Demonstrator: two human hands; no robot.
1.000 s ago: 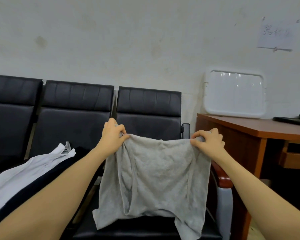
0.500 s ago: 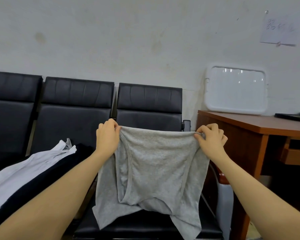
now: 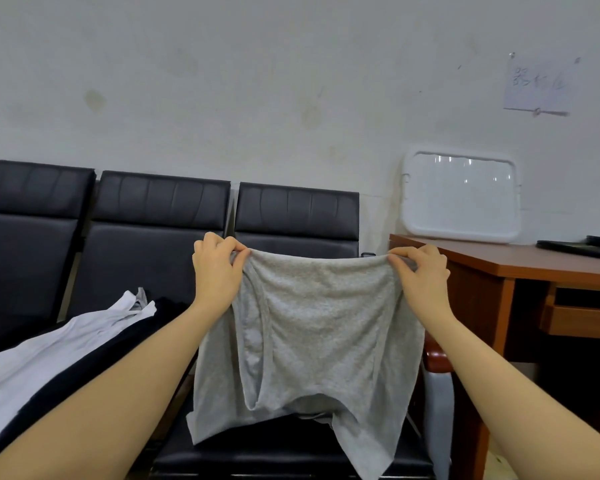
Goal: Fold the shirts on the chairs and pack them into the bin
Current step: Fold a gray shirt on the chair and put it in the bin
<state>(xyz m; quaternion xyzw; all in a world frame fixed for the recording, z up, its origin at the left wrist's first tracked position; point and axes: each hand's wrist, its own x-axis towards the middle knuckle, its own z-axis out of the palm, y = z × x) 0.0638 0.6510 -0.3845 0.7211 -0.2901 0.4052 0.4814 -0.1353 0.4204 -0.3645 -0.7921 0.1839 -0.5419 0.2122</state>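
Note:
A grey shirt (image 3: 312,327) hangs in front of me above the rightmost black chair (image 3: 297,216). My left hand (image 3: 217,271) pinches its top left corner and my right hand (image 3: 421,275) pinches its top right corner, so the top edge is stretched level between them. The lower hem droops onto the seat. A white shirt (image 3: 49,355) and a black shirt (image 3: 84,368) lie across the middle chair (image 3: 160,209) on the left, partly hidden by my left forearm. No bin is in view.
A wooden desk (image 3: 520,268) stands right of the chairs, with a white plastic lid (image 3: 461,195) leaning on the wall and a dark flat object (image 3: 582,245) on it. A drawer (image 3: 582,317) sits under the desktop. A paper note (image 3: 537,84) is pinned on the wall.
Both hands have risen and drawn apart with the grey shirt, so its top edge went from sagging to stretched level. The hem has lifted a little off the seat.

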